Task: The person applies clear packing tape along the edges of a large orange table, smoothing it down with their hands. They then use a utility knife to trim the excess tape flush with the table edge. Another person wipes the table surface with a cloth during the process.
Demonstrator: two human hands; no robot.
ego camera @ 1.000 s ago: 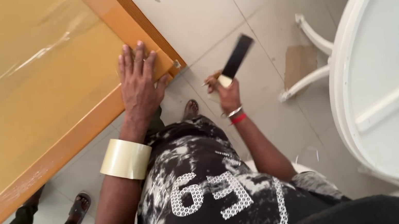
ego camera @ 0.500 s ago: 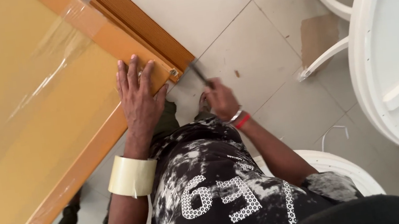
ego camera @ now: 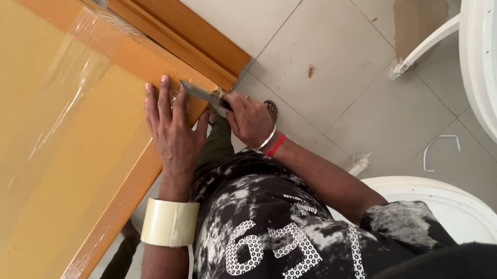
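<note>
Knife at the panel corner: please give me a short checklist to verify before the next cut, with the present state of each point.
1. Right hand grips the knife handle firmly: ok.
2. Left hand lies flat on the orange panel, holding it: ok.
3. Left fingers away from the blade: not ok, the blade lies right beside them.
4. Blade tip touches the clear tape at the corner: cannot tell.
5. Tape roll sits on the left forearm, away from the blade: ok.
</note>
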